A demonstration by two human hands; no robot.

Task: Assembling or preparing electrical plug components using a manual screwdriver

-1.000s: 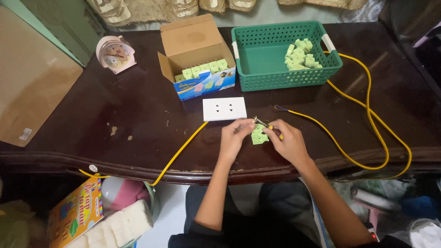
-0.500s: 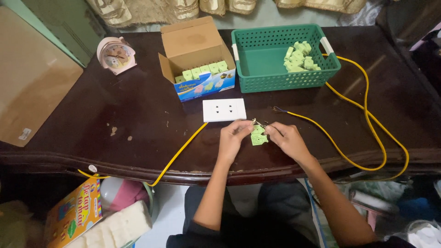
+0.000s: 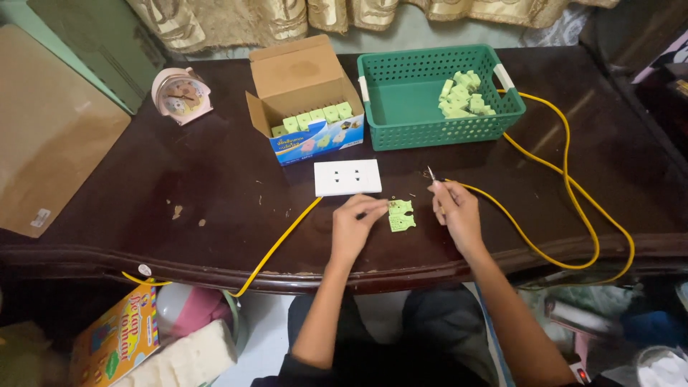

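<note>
A small light-green plastic plug part (image 3: 400, 215) lies on the dark wooden table (image 3: 215, 193) near its front edge. My left hand (image 3: 355, 226) rests beside it, fingertips touching its left side. My right hand (image 3: 453, 208) is a little to the right of the part and pinches the bare metal end of a yellow cable (image 3: 566, 208), which points up. A white double socket plate (image 3: 347, 177) lies just behind my hands, with another yellow cable (image 3: 279, 244) running from it over the table's front edge.
A green plastic basket (image 3: 401, 93) at the back holds several light-green parts (image 3: 462, 97). Left of it stands an open cardboard box (image 3: 304, 107) with a row of green parts. A pink alarm clock (image 3: 180, 94) sits at the back left. Bags and boxes lie on the floor below.
The green part was held between both hands above the table; now it lies on the table. My right hand has moved right and holds the yellow cable's end.
</note>
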